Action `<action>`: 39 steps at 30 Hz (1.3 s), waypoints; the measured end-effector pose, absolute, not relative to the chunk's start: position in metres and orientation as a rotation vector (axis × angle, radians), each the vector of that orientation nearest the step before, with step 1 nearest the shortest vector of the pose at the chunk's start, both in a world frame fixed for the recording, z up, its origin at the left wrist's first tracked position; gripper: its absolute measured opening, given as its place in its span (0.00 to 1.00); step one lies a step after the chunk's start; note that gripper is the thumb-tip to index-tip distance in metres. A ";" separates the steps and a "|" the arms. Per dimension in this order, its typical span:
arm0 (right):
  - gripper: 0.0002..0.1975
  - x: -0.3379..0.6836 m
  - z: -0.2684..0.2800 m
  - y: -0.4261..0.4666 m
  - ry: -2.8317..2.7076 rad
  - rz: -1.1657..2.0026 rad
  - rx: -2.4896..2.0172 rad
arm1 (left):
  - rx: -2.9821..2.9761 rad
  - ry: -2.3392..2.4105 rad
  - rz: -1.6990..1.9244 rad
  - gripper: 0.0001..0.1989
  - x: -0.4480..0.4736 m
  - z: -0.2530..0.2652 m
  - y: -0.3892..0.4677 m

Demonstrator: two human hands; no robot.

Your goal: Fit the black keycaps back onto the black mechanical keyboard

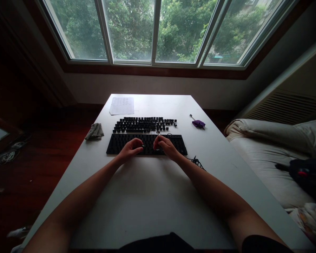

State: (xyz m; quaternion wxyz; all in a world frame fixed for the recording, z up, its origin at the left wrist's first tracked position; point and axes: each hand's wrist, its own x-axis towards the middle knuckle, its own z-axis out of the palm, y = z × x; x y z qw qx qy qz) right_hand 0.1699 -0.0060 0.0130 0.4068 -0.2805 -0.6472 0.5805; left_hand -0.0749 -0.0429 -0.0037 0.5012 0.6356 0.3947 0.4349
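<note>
While one black keyboard [114, 144] is lying across the middle of the white table [152, 200], two bare hands are working over it. Just beyond its far edge, dozens of black keycaps [147, 125] are sitting in rough rows, too small and crowded for me to be counting exactly.

The left hand [131, 148] is curling over the keyboard's middle, thumb and forefinger nearly meeting; something tiny is showing at their tips, but I cannot tell what, or whether they are gripping it. The right hand [165, 146] is bending its fingers inward, with the thumb lying close to the forefinger; whether it is pinching anything I cannot tell either. Both forearms are slanting forward and inward from the near corners, the hands facing each other slightly apart, and a black sleeve [263, 244] is covering the upper right arm.

Near the keyboard's right end, one black cable [196, 161] is lying in loops. To the left, one crumpled grey cloth [94, 131] is resting near the table's edge; farther back, printed paper [122, 106] is lying flat. On the right, one bunched purple object [198, 123] is sitting beside a thin, pale-tipped stem [191, 116]. Beyond the table, four window panes [129, 31] are showing green trees.
</note>
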 end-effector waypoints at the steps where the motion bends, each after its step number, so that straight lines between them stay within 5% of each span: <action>1: 0.05 0.170 0.013 -0.006 -1.645 1.457 -0.727 | 1.554 0.959 1.055 0.16 -0.075 -0.004 -0.043; 16: 0.16 0.161 0.013 -0.021 -2.194 1.040 -0.952 | 1.670 0.957 1.029 0.17 -0.074 -0.007 -0.043; 39: 0.13 0.156 0.016 -0.025 -2.202 0.903 -1.014 | 1.725 0.978 0.994 0.17 -0.073 -0.004 -0.045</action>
